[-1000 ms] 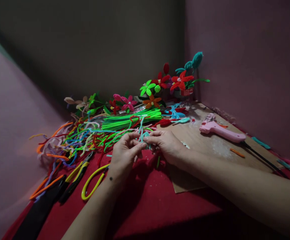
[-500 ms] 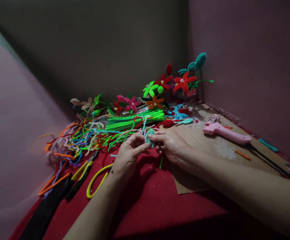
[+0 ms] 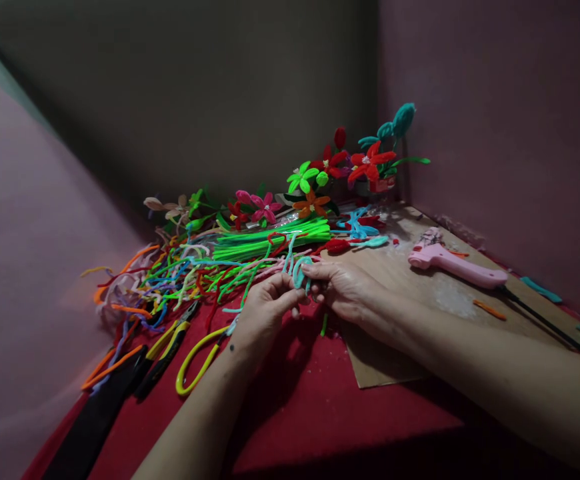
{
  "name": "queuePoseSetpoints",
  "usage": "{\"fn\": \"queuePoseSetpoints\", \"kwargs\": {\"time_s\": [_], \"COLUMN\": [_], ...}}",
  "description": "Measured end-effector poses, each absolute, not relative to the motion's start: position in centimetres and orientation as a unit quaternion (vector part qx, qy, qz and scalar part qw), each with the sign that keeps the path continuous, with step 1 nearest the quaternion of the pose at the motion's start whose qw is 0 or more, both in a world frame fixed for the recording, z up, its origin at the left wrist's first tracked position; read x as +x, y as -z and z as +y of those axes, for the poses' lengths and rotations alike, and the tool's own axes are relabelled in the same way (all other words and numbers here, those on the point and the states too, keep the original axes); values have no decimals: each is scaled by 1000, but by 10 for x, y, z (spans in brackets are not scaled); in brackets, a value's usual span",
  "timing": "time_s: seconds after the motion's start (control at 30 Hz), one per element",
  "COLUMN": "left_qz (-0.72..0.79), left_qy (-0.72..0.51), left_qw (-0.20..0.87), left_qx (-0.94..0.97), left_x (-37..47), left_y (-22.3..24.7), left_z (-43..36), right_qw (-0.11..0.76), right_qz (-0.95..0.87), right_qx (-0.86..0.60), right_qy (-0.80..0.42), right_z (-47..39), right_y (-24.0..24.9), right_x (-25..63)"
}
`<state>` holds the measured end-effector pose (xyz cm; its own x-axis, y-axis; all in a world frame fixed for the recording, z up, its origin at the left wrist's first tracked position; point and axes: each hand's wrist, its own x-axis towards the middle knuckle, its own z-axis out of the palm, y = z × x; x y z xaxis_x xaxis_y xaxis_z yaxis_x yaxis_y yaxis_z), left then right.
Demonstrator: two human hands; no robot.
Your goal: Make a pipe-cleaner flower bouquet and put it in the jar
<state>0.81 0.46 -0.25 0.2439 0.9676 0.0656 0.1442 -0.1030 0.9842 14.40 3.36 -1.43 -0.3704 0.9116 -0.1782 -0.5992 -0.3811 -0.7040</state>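
Observation:
A small looped piece of turquoise pipe cleaner (image 3: 300, 273) is between my two hands, above the red cloth. My left hand (image 3: 272, 303) pinches its lower left part with thumb and fingers. From the right, my right hand (image 3: 333, 283) grips it with thumb and forefinger. The hands are nearly touching. Just behind them lies a bundle of bright green pipe cleaners (image 3: 270, 241). Yellow-handled scissors (image 3: 185, 370) lie by my left wrist, partly covered by it.
Pliers (image 3: 167, 350) and tangled pipe cleaners (image 3: 170, 277) lie at the left. Fuzzy flowers (image 3: 310, 203) stand at the back. A pink glue gun (image 3: 457, 265) with a black cord rests on a brown board (image 3: 370, 360) at the right.
The turquoise loop has turned slightly and shows more openly between my fingers. My left hand has shifted a little down and right. The whole view has moved slightly.

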Motion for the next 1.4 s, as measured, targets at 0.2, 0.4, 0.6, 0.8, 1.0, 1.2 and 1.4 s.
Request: {"fn": "queuePoseSetpoints", "kwargs": {"time_s": [0.2,0.4,0.6,0.8,1.0,1.2,1.4], "left_qz": [466,459,420,407,411,422,434], "left_qy": [-372,-342,-380,-434,-427,-407,-443], "left_qw": [536,606,619,628,664,659,604], "left_qx": [598,552,544,501,455,471,501], "left_x": [5,1,-2,5,8,6,2], "left_y": [-1,-2,-2,4,4,0,2], "left_z": [2,3,7,8,5,6,7], "right_qw": [485,497,509,537,530,495,484], "right_qz": [-284,-269,-313,-342,-330,-356,-394], "right_qx": [-287,-292,-292,-271,-277,-277,-276], "right_qy": [-775,-772,-747,-722,-731,-743,-731], "right_z": [33,34,34,31,27,28,26], "right_y": [15,16,18,19,14,18,16], "right_x": [144,144,144,143,143,144,147]}}
